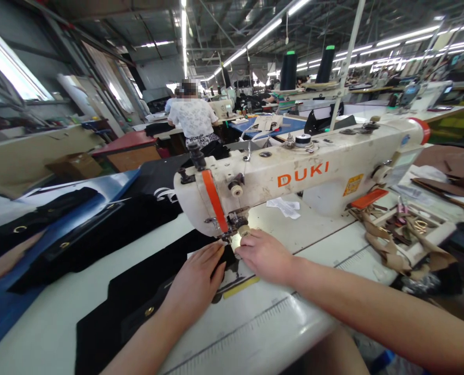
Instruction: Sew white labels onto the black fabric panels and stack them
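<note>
A white DUKI sewing machine [313,172] stands on the white table [263,323]. Black fabric [138,297] with a brass snap lies on the table and runs under the needle and presser foot [228,237]. My left hand [195,281] lies flat on the black fabric, fingers together and stretched toward the needle. My right hand [265,255] sits just right of the presser foot, fingers curled against the fabric edge at the needle.
More black pieces with brass rings [71,234] lie on the left on a blue surface. A tray of tan straps and metal parts [403,229] sits at the right. A person in a white top [195,120] sits ahead at another table. Two dark thread cones [288,70] stand behind.
</note>
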The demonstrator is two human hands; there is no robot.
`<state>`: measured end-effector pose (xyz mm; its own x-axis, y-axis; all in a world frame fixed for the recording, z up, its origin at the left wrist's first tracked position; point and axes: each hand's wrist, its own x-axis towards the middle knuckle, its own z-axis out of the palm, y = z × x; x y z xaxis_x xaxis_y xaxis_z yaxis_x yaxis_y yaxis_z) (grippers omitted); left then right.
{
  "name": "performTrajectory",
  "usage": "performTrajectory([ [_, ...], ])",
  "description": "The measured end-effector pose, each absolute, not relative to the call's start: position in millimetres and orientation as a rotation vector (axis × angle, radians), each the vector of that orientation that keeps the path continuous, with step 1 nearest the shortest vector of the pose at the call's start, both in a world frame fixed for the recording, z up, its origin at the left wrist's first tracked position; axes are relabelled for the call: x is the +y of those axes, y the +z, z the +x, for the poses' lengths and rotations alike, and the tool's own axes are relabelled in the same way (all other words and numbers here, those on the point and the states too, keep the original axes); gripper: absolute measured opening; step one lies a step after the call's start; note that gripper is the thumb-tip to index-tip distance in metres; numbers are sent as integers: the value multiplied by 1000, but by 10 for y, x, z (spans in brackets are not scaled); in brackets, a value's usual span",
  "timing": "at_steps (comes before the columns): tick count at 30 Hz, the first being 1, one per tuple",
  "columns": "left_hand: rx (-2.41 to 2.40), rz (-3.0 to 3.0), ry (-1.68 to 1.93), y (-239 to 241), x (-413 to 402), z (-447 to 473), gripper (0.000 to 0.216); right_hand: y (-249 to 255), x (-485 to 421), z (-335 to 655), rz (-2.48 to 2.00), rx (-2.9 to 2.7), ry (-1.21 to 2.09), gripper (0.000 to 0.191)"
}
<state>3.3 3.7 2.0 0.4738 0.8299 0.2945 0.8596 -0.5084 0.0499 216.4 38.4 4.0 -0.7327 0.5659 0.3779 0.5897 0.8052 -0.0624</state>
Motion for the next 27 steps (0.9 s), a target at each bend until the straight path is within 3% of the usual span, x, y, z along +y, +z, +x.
performTrajectory([
  [4, -1502, -2610, -312, 106, -291, -135, 45, 35, 358, 2189, -838, -2558, -38, 20],
  [10, -1629, -2345, -249, 176, -936, -536, 81, 17, 328, 2198, -786, -2529, 7, 18],
  [14, -1866, -2334, 2, 147, -1153, -910, 52, 24, 310, 2197, -758, -2532, 56, 18],
  [19, -2387, -1782, -19, 903, -776, -1417, 49, 1, 308, 2195, -729, -2502, 124, 21],
  [23, -2287, -1325, -259, 1680, -174, -1645, 50, -15, 299, 2199, -719, -2485, 191, 25],
  [27, -2256, -1564, -273, 1579, 390, -1576, 47, -41, 293, 2206, -751, -2485, 244, 27],
])
